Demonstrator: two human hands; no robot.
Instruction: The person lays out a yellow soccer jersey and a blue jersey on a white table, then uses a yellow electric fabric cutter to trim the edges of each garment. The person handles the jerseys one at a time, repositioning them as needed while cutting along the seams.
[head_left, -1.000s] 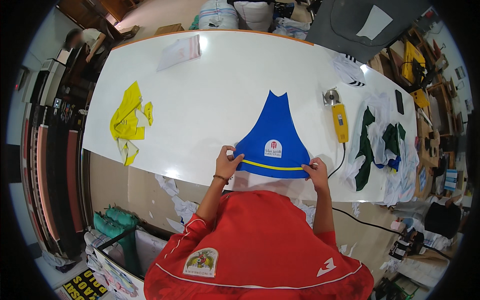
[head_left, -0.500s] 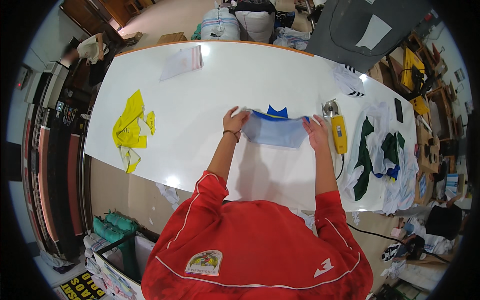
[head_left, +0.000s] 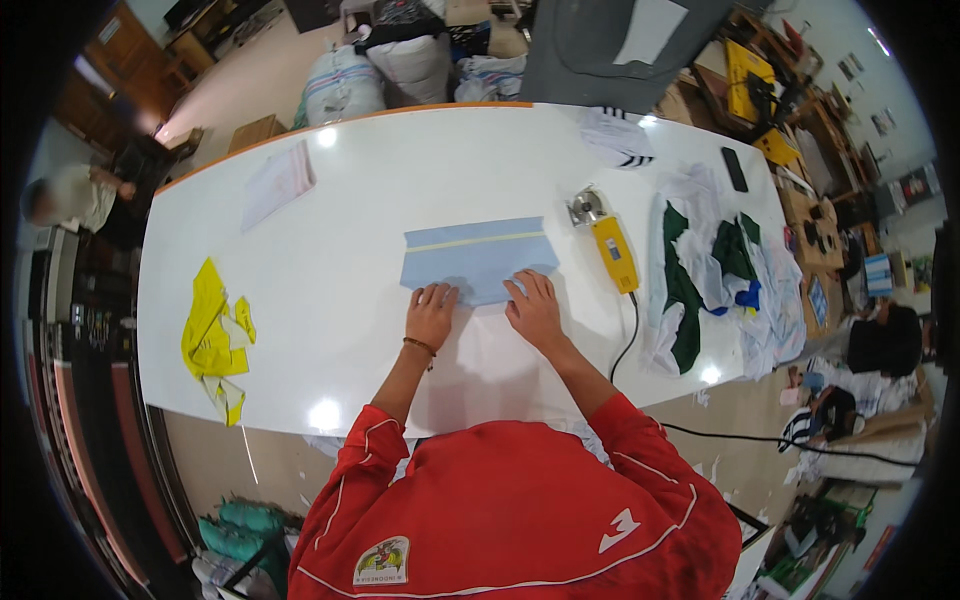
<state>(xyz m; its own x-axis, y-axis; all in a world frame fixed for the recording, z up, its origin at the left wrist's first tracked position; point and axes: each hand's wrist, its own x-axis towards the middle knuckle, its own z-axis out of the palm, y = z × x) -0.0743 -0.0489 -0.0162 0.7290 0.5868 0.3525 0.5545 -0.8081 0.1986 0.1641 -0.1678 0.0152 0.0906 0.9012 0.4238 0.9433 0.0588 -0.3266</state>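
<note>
A light blue fabric piece lies flat on the white table in front of me, a pale yellow stripe running along its far part. At its near left edge, my left hand rests with the fingers lying on the cloth. My right hand presses its spread fingertips onto the near right part. Neither hand grips anything. To the right of the fabric lies a yellow electric rotary cutter with a round metal head, its cord trailing toward me.
Yellow fabric pieces lie at the left. White and green cloth is heaped at the right, near a black phone. A striped white cloth and a clear packet lie farther back. Stuffed sacks stand beyond the table.
The fabric, held up between both hands before, now lies flat with its pale blue side up. My hands have moved to its near edge and let go. The view has shifted.
</note>
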